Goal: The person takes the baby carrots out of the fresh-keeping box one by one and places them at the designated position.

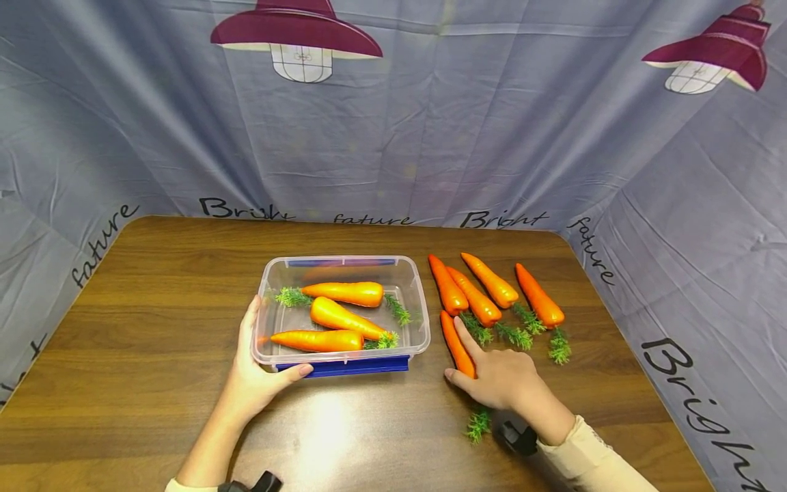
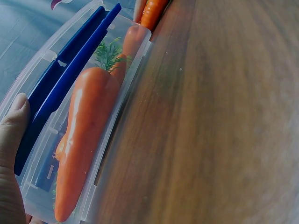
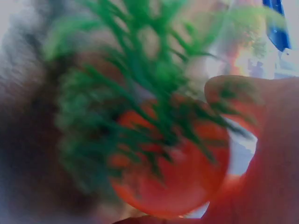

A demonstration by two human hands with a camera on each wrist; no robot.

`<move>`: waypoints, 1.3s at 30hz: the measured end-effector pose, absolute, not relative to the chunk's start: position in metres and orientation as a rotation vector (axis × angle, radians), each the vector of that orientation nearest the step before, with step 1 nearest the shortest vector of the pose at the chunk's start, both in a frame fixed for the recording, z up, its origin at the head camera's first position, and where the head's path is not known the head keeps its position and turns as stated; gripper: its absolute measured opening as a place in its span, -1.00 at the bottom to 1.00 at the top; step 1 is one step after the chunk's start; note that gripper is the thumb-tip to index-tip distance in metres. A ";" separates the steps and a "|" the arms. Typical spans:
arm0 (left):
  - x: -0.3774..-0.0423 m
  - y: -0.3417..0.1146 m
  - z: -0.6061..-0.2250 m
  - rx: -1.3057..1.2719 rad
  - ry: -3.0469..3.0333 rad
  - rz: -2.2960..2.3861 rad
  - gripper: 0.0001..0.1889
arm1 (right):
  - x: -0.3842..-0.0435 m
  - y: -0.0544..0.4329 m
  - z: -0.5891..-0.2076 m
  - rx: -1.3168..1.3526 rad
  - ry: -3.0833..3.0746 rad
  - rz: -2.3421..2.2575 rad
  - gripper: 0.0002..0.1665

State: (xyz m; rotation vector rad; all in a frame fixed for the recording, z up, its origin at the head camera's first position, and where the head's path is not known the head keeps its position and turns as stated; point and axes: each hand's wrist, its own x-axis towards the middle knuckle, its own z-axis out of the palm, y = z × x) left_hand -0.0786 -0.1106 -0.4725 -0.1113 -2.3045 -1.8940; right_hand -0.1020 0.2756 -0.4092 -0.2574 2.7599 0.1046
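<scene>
A clear plastic container [image 1: 420,328] with blue latches holds three orange carrots [image 1: 344,294] with green tops. My left hand [image 1: 255,376] grips its near left corner, thumb on the front blue latch [image 2: 70,84] and fingers along the left wall. Right of the container, my right hand [image 1: 501,372] holds a carrot [image 1: 455,345] between thumb and fingers, its tip pointing away from me. That carrot's green top [image 1: 477,425] sticks out below the hand. In the right wrist view, the blurred leaves partly cover the carrot's thick end [image 3: 173,182].
Several more carrots [image 1: 488,280] lie on the wooden table [image 1: 154,328] just beyond my right hand, leaves toward me. One carrot [image 1: 540,297] lies apart at the far right. Grey printed curtains [image 1: 399,150] enclose the back and sides.
</scene>
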 end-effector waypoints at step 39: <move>-0.079 -0.109 -0.473 -0.139 -2.257 -1.973 0.38 | -0.172 0.118 -0.333 -1.104 2.477 0.118 -0.11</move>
